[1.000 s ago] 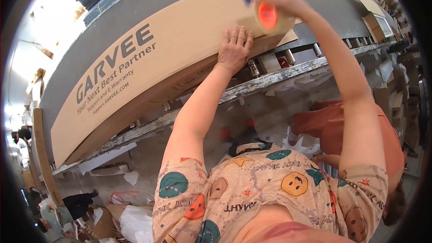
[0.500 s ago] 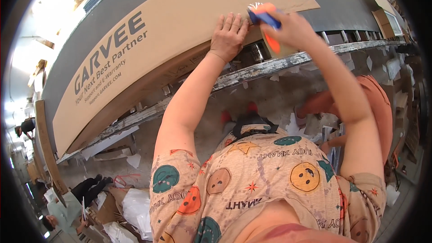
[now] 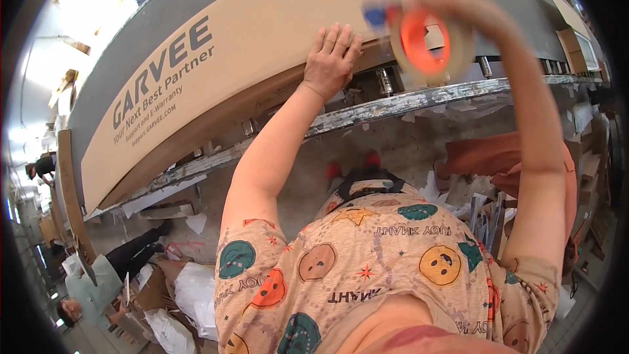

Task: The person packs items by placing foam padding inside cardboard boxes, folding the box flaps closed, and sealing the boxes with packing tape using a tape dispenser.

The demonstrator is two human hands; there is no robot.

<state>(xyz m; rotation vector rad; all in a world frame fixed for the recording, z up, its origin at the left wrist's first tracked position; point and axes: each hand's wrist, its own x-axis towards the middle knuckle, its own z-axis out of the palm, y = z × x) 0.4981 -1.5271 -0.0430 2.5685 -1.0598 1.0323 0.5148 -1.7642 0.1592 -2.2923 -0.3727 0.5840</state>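
Note:
A long brown cardboard box point(image 3: 275, 16) with dark print lies along the bench in front of me. My left hand point(image 3: 329, 60) rests flat on its near edge, fingers spread. My right hand point(image 3: 452, 3), smeared by motion, grips a tape gun point(image 3: 411, 36) just to the right of that. The tape gun has a blue front end and a clear tape roll around an orange core. It is held above the box's right part, and blur hides whether it touches the cardboard.
Metal rollers point(image 3: 385, 82) show along the bench's worn rail point(image 3: 419, 99). Behind the box is a grey surface point(image 3: 498, 0). Another person in reddish clothing point(image 3: 491, 160) is close on my right. White plastic wrap point(image 3: 196, 295) and cardboard scraps lie at the lower left, near a person in green point(image 3: 95, 295).
My right hand has moved right and upward with the tape gun, which has turned so its orange core faces me. My left hand stays on the box.

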